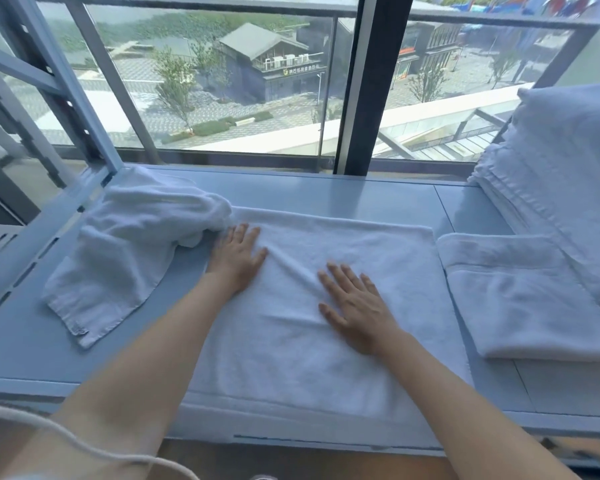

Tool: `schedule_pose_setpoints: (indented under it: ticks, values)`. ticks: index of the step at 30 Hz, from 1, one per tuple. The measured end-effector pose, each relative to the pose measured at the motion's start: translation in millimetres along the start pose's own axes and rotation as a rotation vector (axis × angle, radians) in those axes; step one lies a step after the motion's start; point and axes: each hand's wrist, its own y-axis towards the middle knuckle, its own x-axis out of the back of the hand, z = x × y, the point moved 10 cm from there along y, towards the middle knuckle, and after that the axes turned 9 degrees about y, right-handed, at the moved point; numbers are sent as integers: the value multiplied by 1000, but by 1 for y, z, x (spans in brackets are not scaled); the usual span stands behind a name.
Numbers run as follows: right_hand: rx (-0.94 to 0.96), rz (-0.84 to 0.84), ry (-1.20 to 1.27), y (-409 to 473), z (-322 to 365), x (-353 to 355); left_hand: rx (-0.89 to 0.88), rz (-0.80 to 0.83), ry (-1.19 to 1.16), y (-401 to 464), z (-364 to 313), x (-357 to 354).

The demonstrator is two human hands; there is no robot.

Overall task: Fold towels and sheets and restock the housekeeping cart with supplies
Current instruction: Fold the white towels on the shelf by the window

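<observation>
A white towel (326,358) lies spread flat across the middle of the pale blue shelf top (326,192). My left hand (236,258) presses flat on its left edge with fingers straight. My right hand (354,303) lies flat on the towel's middle, fingers spread. A crumpled white towel (125,251) sits to the left, touching the spread towel's far left corner. A folded white towel (523,299) lies to the right.
A tall stack of folded white linen (561,188) stands at the far right. A blue metal rack frame (59,88) rises at the left. Behind the shelf is a large window with a dark post (371,84). A white cable (84,445) crosses the bottom left.
</observation>
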Motion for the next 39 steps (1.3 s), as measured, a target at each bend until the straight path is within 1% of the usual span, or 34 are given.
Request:
schedule_pose_setpoints:
  ticks: [2,4,8,10,16,21,23,26,28,30,32,34,36,38,39]
  values:
    - [-9,-3,2,0,0,1,64,10,-27,9,14,3]
    - [-12,-7,0,1,0,0,90,16,-58,13,24,6]
    - [-15,-20,1,5,4,-1,168,-51,-138,18,46,14]
    - [-16,-22,0,12,11,-2,199,-65,-123,20,58,17]
    - [1,-2,-3,31,33,-11,186,-26,-106,16,86,14]
    - [19,7,-6,26,35,-11,217,-11,-19,-4,78,14]
    - [24,8,-2,16,31,-11,186,-40,15,-20,61,15]
    - [32,12,-1,-4,27,-12,-9,-110,41,-57,23,11]
    - [31,18,-10,-19,26,-13,-115,-108,5,-89,6,0]
    - [43,21,15,-32,27,-14,-163,-85,-7,-118,0,-10]
    - [53,-21,128,-43,26,-5,-172,-74,21,-134,0,-14]
    - [14,-116,234,-54,9,15,-143,-57,79,-138,7,-11]
    - [-58,-184,228,-68,-20,31,-75,-33,143,-138,19,-8]
    - [-119,-169,190,-84,-46,35,-44,-40,143,-144,21,-1]
    - [-139,-139,165,-90,-54,32,-72,-46,103,-149,13,0]
